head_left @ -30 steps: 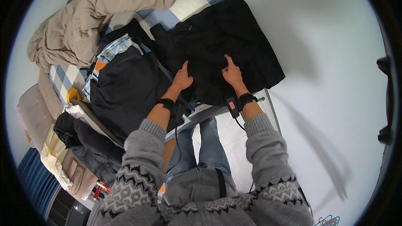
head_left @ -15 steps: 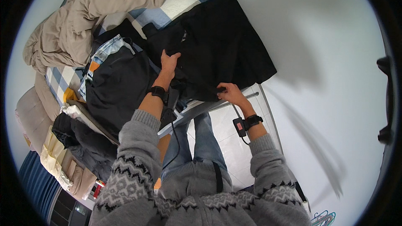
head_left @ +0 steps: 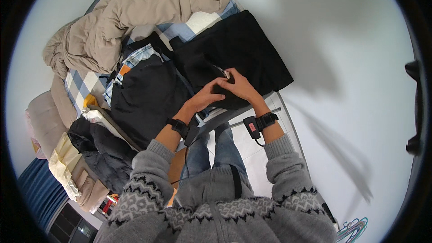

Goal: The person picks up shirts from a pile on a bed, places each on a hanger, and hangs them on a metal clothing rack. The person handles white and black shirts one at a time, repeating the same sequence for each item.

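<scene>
Both hands have come together since the earlier frame: the left hand (head_left: 204,97) has slid nearer the body and rightward, while the right hand (head_left: 242,88) has left the near edge of the black garment (head_left: 254,49) to meet it. That garment lies flat over the corner of the blue-and-white checked sheet (head_left: 176,31), its near edge by the metal bed rail (head_left: 225,118). The left thumb stands apart from its curved fingers, with black cloth between; the fingertips go behind the right hand, so I cannot tell whether they pinch anything. The right fingers are bent and close together beside a small pale label (head_left: 227,75) (any lettering on it is too small to read); whether they grip it I cannot tell. A reddish sticker (head_left: 252,127) marks the black wrist device (head_left: 252,134) by the right wrist, its print equally unreadable. To the left, an orange-brown patch (head_left: 125,69) sits on light denim (head_left: 143,54), next to a second black garment (head_left: 150,92).
</scene>
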`<state>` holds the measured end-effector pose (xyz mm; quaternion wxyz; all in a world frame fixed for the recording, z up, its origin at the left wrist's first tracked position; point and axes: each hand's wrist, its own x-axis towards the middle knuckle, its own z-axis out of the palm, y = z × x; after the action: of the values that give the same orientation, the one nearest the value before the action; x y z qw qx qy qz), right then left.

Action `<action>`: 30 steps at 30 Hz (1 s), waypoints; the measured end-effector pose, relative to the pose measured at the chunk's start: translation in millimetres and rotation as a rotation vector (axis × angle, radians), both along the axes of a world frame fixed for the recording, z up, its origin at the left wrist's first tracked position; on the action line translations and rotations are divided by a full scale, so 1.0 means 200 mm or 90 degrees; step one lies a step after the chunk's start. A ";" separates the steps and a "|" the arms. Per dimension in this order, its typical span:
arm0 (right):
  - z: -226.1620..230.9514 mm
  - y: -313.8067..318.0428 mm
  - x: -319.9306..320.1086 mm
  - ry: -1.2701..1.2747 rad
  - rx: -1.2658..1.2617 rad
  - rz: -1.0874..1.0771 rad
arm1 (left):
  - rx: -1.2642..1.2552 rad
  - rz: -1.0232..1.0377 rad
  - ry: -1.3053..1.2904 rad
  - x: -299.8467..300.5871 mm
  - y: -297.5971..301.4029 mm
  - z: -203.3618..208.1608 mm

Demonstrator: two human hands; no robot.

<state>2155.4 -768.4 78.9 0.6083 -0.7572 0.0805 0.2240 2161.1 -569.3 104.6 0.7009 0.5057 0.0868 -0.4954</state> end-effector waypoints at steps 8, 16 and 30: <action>0.24 -0.09 -0.16 0.109 0.112 0.150 | 0.091 -0.005 -0.001 -0.08 0.05 0.25; 0.62 -0.10 -0.38 0.054 0.127 0.138 | 0.615 -0.045 -0.646 -0.12 0.11 0.28; 1.41 0.15 -0.77 0.067 0.039 -0.037 | 0.075 -0.061 -0.706 -0.12 0.04 1.17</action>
<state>2002.2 -739.1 361.2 0.6325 -0.7226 0.1272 0.2482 2137.4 -561.6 339.3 0.5889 0.7320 -0.2908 -0.1809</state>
